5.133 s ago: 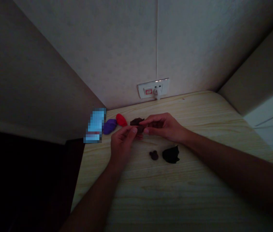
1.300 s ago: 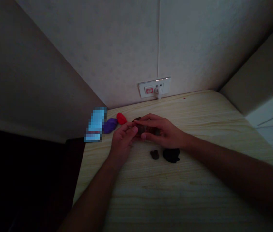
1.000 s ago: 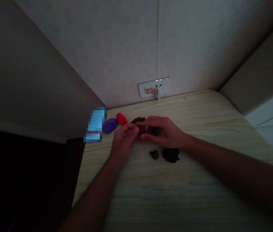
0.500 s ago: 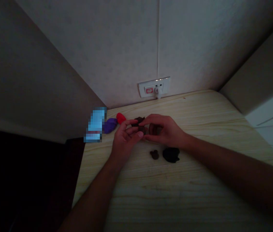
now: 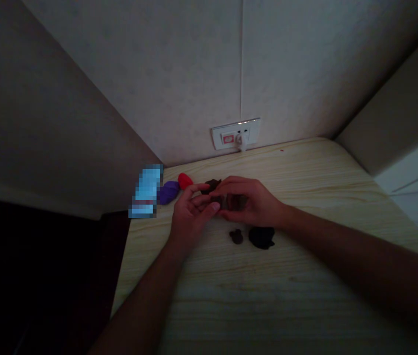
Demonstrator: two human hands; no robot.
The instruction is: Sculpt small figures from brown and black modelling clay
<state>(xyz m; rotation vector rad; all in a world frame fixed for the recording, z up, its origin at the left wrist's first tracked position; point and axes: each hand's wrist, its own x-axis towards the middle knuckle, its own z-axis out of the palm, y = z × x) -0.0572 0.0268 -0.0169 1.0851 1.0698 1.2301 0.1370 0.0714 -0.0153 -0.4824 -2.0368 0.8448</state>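
My left hand and my right hand meet over the table. Between their fingertips they pinch a small piece of brown modelling clay, partly covered by the fingers. Just behind the fingers lies a larger dark brown lump of clay. Nearer to me on the table is a small brown clay piece with rounded bumps, like a little animal head. To its right sits a black clay lump with pointed corners.
A red clay lump and a purple one lie at the back left of the wood-grain table. Beside them is a blurred-out light blue rectangle. A wall socket with a white plug is above the back edge.
Over the last second my left index finger has lifted and the thumb has shifted right along the brown clay. Both hands stay in place; the lumps on the table have not moved.
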